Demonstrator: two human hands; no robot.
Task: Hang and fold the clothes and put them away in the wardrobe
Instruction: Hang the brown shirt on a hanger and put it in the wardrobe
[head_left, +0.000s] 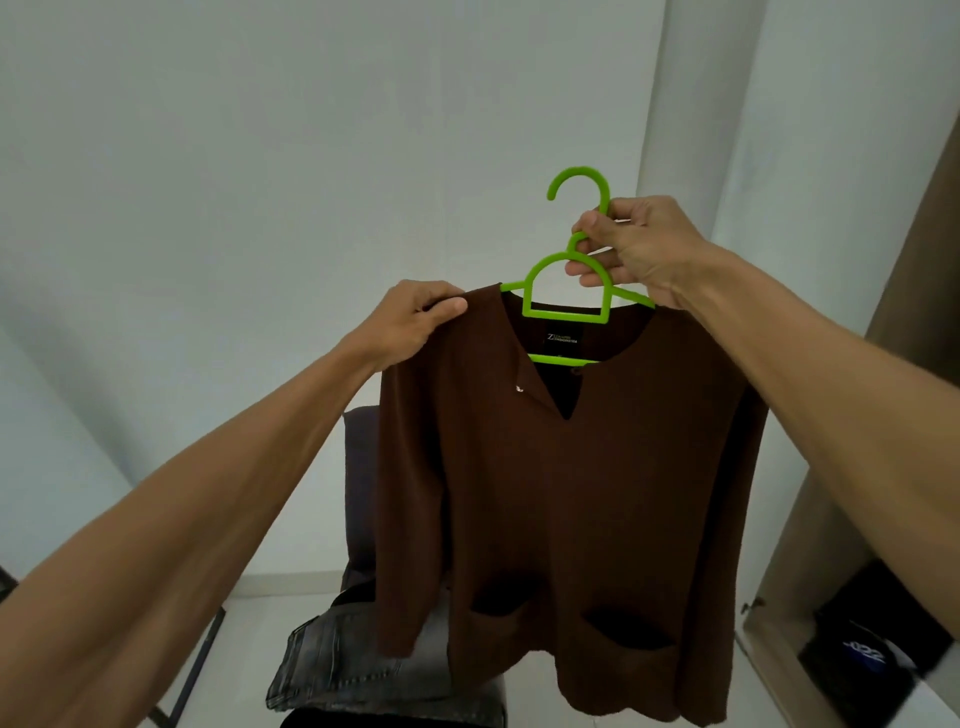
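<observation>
A brown long-sleeved shirt with a V-slit neck and two front pockets hangs on a bright green plastic hanger, held up in front of me. My right hand grips the hanger's neck just below the hook. My left hand pinches the shirt's left shoulder beside the hanger's arm. The hanger's right arm is hidden behind my right hand and the cloth.
Below the shirt, grey jeans lie on a dark chair. The open wardrobe stands at the right, with dark folded clothes on a low shelf. A pale wall fills the background.
</observation>
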